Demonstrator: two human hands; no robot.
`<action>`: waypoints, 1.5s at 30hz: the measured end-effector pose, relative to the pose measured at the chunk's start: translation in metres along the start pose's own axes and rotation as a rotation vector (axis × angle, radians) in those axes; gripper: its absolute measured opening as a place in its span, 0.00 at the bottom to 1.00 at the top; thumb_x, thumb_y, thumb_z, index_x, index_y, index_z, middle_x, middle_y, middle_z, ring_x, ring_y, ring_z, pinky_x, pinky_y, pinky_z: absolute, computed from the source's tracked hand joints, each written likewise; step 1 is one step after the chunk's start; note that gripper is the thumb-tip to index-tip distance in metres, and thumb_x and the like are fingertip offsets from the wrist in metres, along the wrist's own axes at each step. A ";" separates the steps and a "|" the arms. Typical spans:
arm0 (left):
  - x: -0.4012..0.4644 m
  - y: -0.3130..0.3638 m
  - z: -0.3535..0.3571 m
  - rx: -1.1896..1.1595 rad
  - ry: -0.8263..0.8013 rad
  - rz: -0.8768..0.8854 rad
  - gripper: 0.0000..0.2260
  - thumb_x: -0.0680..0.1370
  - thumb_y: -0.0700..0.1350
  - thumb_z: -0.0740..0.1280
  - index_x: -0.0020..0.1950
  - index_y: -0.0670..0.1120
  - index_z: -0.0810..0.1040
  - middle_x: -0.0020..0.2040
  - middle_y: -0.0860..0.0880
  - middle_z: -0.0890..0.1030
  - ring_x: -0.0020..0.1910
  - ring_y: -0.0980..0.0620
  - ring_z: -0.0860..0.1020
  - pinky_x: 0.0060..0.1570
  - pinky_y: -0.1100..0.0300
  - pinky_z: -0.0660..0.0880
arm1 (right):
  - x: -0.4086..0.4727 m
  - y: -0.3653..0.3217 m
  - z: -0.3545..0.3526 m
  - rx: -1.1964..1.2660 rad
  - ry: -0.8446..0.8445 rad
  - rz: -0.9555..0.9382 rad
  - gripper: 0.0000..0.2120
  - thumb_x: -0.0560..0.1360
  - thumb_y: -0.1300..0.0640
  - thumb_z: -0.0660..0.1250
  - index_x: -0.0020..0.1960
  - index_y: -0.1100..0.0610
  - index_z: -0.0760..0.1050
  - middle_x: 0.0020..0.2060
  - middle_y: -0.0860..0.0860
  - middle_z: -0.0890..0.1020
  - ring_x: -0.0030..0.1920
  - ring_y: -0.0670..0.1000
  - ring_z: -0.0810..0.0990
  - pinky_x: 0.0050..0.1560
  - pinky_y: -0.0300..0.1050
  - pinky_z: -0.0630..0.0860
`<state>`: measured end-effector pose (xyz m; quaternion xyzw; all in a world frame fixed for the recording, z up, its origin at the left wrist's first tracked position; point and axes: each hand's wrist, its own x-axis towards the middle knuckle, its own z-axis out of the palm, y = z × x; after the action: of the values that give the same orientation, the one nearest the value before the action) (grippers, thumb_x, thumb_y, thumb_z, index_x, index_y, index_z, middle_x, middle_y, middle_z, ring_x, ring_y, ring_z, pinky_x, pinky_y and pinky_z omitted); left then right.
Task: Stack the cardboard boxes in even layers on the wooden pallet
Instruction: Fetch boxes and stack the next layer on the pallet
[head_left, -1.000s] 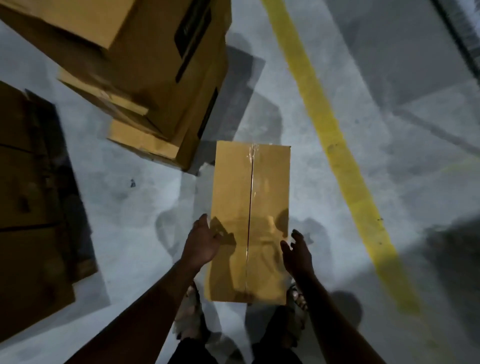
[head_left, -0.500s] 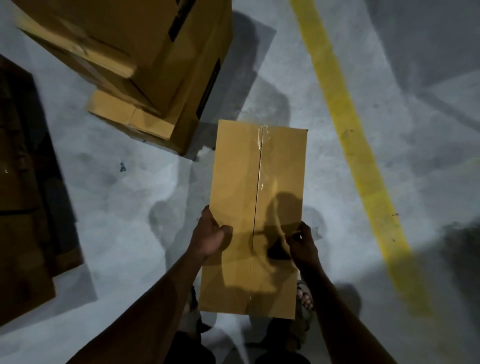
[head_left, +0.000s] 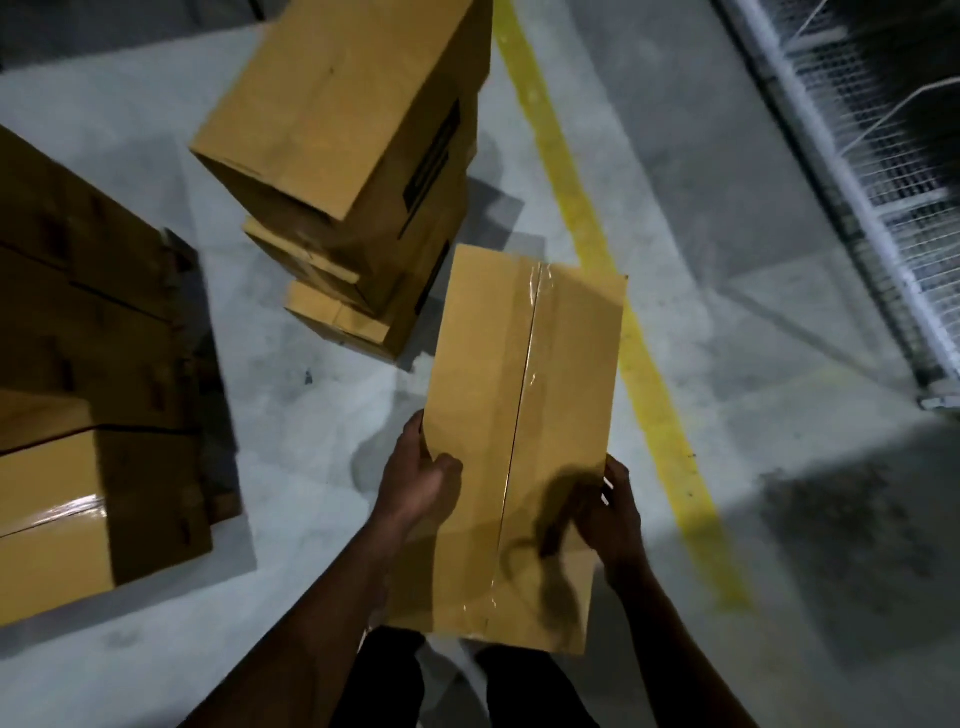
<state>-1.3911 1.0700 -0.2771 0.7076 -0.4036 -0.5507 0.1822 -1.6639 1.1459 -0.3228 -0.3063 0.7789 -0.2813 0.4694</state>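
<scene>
holding a long taped cardboard box (head_left: 519, 441) up off the floor (head_left: 291, 415), flat side up, right in front of the body. left hand (head_left: 421, 483) has its grip curled round the near left edge, thumb on top, and right hand (head_left: 613, 514) is wrapped on the near right edge, though that side's in shadow so i can't see exactly how the fingers sit. both grips are down at the near end, so most of the box sticks out forward, past the hands. to the left, well apart, are the boxes already laid flat (head_left: 88, 415), which i'd guess sit on the pallet, though the wood is barely visible. straight ahead is a messy tower of boxes (head_left: 353, 171), close to the far end of the held one. what could go wrong imo: with the weight hanging out front the far end could dip and slide out of the grip, or clip that tower on the swing left and knock it over. setting it down crooked would also wreck the even layer.
</scene>
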 end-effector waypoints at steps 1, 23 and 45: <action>-0.019 0.019 -0.007 -0.009 0.007 0.015 0.29 0.80 0.43 0.70 0.78 0.58 0.66 0.66 0.58 0.76 0.66 0.50 0.75 0.65 0.48 0.75 | -0.013 -0.019 -0.013 0.001 0.003 -0.016 0.24 0.75 0.54 0.65 0.69 0.37 0.71 0.65 0.49 0.80 0.64 0.56 0.80 0.64 0.65 0.77; -0.276 0.196 -0.094 -0.081 0.379 0.199 0.28 0.81 0.48 0.71 0.80 0.54 0.65 0.74 0.49 0.73 0.72 0.42 0.72 0.68 0.44 0.73 | -0.189 -0.288 -0.147 0.023 -0.122 -0.416 0.20 0.85 0.51 0.61 0.76 0.44 0.67 0.66 0.45 0.70 0.64 0.48 0.73 0.62 0.47 0.71; -0.276 0.169 -0.233 -0.274 0.600 0.172 0.31 0.74 0.59 0.68 0.77 0.60 0.66 0.71 0.52 0.74 0.68 0.46 0.74 0.68 0.39 0.73 | -0.197 -0.400 -0.023 -0.092 -0.312 -0.632 0.20 0.83 0.46 0.61 0.74 0.39 0.68 0.67 0.46 0.73 0.62 0.51 0.78 0.65 0.61 0.77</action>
<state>-1.2564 1.1370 0.0923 0.7705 -0.3125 -0.3498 0.4317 -1.5259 1.0338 0.0865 -0.5921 0.5764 -0.3271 0.4584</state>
